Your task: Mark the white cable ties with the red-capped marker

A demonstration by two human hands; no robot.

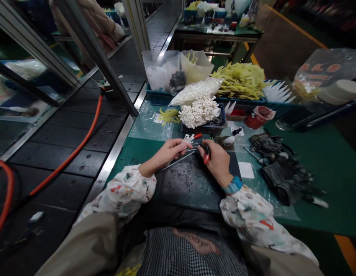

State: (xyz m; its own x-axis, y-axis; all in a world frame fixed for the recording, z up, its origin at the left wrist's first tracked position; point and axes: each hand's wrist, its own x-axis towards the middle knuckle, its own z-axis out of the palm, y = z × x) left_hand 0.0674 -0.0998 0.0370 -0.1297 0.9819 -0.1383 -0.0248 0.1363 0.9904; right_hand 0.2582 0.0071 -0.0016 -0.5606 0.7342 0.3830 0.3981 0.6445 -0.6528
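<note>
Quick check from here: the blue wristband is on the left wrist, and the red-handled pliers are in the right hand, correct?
No: the blue wristband is on the right wrist, not the left, as the head view shows. The red-handled pliers are in the right hand, as you said.

One person's two hands were seen at the bench: the left hand (169,151) closed on at least two thin metal rods (179,160), the right hand (215,163) on one pair of red-handled pliers (207,155). Also pictured were one blue wristband (232,185), one white paper square (246,170), one orange hose (77,142) and one blue crate (157,99).
</note>
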